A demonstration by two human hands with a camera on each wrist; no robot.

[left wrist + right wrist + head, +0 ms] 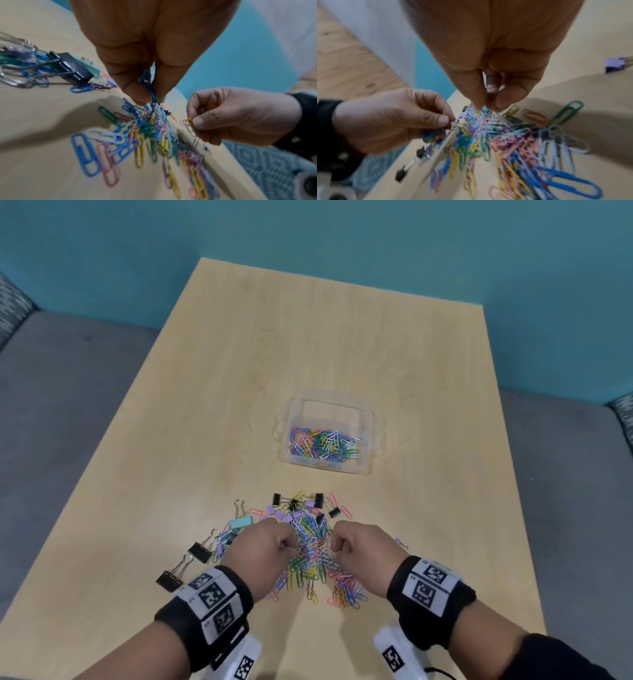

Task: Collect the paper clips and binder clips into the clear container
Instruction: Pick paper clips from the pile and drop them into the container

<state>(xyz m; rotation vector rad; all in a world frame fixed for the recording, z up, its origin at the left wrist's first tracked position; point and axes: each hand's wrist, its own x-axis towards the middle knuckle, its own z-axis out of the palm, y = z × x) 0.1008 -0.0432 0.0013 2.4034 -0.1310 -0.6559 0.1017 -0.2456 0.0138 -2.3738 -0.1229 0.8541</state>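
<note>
A heap of coloured paper clips [313, 559] lies on the near part of the wooden table [308, 354], with black, purple and teal binder clips [198, 551] scattered round its left and far sides. My left hand [287, 544] pinches a bunch of blue and green paper clips [147, 83] just above the heap. My right hand [335, 544] faces it over the same heap, pinching a few pale paper clips [187, 122] between thumb and fingers. The clear container [368, 419] stands farther back, slightly right, with several paper clips inside.
Two black binder clips [169, 580] lie nearest the table's left edge; a purple one [614, 65] sits to the right of my right hand. Grey cushions [68, 405] flank the table and a teal wall stands behind it. Bare tabletop lies between heap and container.
</note>
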